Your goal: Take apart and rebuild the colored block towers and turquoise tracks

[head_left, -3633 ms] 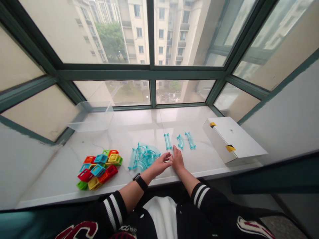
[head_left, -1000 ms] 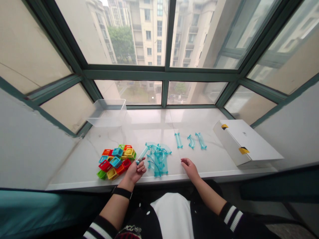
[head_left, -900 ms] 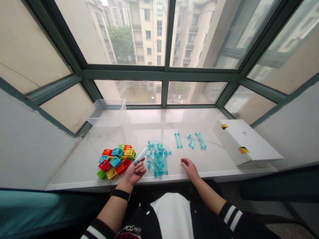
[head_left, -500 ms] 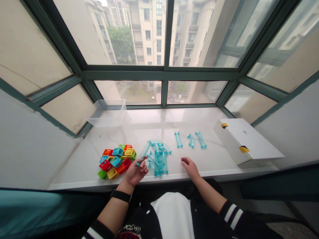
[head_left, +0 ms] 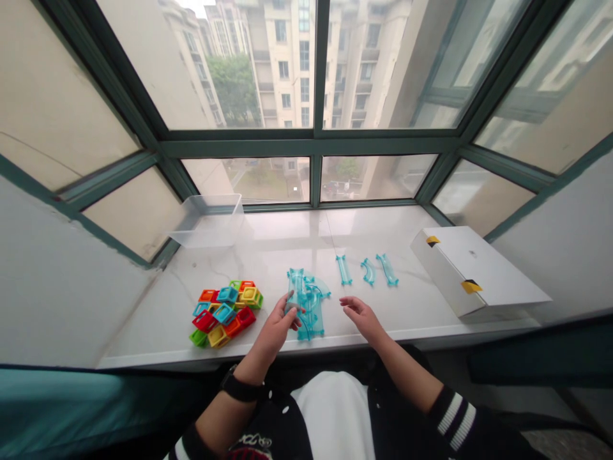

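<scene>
My left hand [head_left: 276, 323] pinches the lower end of a straight clear-blue track piece [head_left: 295, 284], held over the left side of a pile of blue track pieces [head_left: 313, 308] on the white marble sill [head_left: 268, 255]. My right hand [head_left: 360, 313] hovers just right of the pile, fingers loosely apart and holding nothing. Three single track pieces lie in a row behind it: a straight one [head_left: 342, 269], a curved one [head_left: 368, 271] and another straight one [head_left: 387, 269].
A heap of coloured square blocks [head_left: 224, 308] lies left of my left hand. A clear plastic bin [head_left: 208, 220] stands at the back left by the window. A white box [head_left: 474, 268] with yellow tabs lies on the sill's right end.
My left hand picked a straight track piece out of the pile, then swung it right, back over the pile. My right hand drew back from the row and now hovers slightly higher.
</scene>
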A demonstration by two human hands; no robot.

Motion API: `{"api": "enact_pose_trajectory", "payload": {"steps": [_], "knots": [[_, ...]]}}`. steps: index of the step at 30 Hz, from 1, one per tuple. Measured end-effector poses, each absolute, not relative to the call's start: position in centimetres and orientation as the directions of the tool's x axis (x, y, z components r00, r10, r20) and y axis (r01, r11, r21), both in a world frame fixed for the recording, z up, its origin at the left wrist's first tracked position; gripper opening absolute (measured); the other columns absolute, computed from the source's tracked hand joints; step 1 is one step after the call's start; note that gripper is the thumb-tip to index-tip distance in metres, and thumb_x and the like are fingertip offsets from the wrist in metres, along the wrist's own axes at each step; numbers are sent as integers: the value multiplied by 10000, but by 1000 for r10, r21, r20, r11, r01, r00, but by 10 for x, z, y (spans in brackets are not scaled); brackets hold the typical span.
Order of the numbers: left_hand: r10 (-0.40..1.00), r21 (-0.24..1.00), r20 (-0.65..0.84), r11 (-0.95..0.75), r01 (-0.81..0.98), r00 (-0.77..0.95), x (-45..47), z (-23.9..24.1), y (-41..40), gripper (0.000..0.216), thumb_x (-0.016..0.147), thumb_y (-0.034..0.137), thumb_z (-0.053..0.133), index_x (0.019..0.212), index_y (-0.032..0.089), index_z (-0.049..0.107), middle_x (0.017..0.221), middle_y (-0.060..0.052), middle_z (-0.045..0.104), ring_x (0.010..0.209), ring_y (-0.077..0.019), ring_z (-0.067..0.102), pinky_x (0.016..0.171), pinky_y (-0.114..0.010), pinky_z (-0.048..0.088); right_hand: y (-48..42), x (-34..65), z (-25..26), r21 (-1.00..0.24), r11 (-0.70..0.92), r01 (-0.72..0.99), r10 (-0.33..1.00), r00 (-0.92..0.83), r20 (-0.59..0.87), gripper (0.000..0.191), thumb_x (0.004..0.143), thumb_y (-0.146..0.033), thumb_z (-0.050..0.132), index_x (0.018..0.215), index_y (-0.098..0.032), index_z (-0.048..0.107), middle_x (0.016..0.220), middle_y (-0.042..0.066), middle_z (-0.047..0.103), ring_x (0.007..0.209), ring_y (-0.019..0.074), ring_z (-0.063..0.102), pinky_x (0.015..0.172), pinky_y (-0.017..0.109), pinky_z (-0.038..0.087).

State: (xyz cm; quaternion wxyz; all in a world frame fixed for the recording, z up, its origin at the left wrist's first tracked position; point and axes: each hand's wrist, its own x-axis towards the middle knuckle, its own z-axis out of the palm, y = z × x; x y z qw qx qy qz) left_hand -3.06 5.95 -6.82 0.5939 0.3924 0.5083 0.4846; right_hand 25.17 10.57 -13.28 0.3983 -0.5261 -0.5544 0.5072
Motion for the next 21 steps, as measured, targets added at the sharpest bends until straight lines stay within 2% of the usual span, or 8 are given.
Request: {"api": "enact_pose_trajectory", "payload": {"steps": [5,7,12,16,21], "knots": [[975,969,-217,220,-113,41,-15,-71,59,874,853,540,754,1560,151,419,1077,-98,746,745,-165,655,683,-314,512,91,221,-77,-929,326,175,874,-430,226,406,964,-366,669,1363,-292,666,1196,83,707,1002,216,693,869,379,586],[975,969,-218,221,-109,36,-8,-74,58,862,862,519,756,1570,170,411,1060,-80,740,757,-165,656,694,-310,519,86,210,-65,-887,421,189,821,-495,284,411,965,-328,683,1376,-313,664,1199,75,686,1014,211,679,868,368,589],[975,964,-219,220,-150,27,3,-80,54,878,876,473,776,1603,168,391,986,-51,710,788,-177,653,710,-309,544,83,194,-65,-847,469,249,827,-461,323,312,939,-278,726,1250,-297,730,1186,79,653,1054,221,671,879,363,603],[974,954,-209,224,-198,93,4,-81,51,865,877,436,788,1618,220,396,1144,-86,722,869,-192,671,761,-327,564,85,195,-66,-818,489,301,835,-432,340,269,942,-215,708,1197,-292,738,1211,74,683,1150,240,661,1026,417,561],[967,955,-203,231,-186,155,4,-81,51,874,876,419,786,1623,227,374,1233,-110,711,941,-199,684,785,-317,549,88,203,-64,-795,507,334,832,-430,350,267,951,-215,700,1205,-294,722,1195,66,718,1159,252,660,1047,434,535]]}}
